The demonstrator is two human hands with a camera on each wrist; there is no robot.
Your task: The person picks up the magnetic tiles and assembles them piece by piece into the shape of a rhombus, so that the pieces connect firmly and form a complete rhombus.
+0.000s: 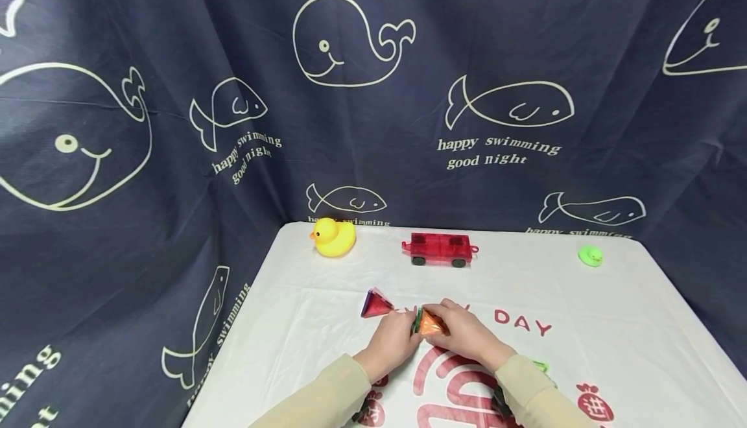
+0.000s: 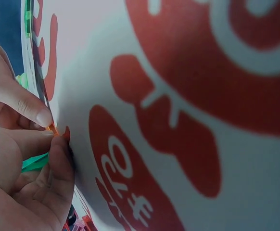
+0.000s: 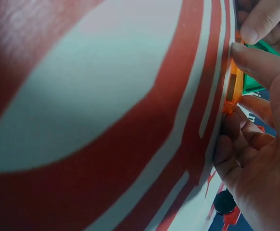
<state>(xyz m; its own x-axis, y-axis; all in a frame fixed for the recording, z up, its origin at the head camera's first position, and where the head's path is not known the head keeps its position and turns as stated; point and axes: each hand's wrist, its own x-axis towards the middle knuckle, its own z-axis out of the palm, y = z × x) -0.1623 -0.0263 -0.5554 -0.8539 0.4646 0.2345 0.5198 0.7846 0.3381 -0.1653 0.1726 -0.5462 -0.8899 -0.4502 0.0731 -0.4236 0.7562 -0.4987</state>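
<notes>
**Item count on the table**

Two hands are showing: the left hand [image 1: 392,340] and the right hand [image 1: 465,337]. Between them one orange tile [image 1: 432,323] and one green tile [image 1: 417,320] are showing. One dark red pyramid [image 1: 376,304] is standing near them. Toward the back, one yellow duck [image 1: 333,237], one red wagon [image 1: 439,248] and one small green duck [image 1: 591,255] are sitting. Further pieces beside the sleeves are showing too unclearly to count.

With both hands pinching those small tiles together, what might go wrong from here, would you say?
1. The orange tile and green tile are held only at their edges by the fingers, so they may slip apart.
2. The red pyramid stands close beside the left hand; a nudge could topple it.
</notes>
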